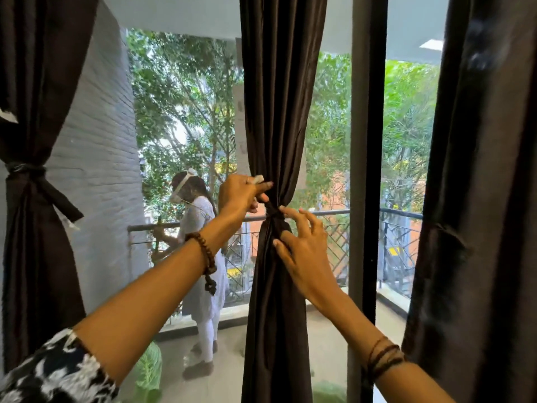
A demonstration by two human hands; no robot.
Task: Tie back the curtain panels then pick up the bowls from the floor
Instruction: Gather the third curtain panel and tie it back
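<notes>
The middle dark brown curtain panel [279,112] is gathered at its waist by a dark tie band [273,218]. My left hand [239,196] is at the left of the gather and pinches the white-tipped end of the band. My right hand [302,245] rests on the curtain just below the gather, with its fingers spread and the fingertips touching the cloth and the band. The left curtain panel [32,257] is tied with a knotted band [27,170]. At the right, a third curtain panel [482,199] hangs loose. No bowl is in view.
Behind the glass, a person in white clothes [203,257] stands on the balcony by the metal railing [328,212]. A dark door frame [367,170] stands right of the middle curtain. A white brick wall [98,158] is at the left. Something green [151,370] lies low down.
</notes>
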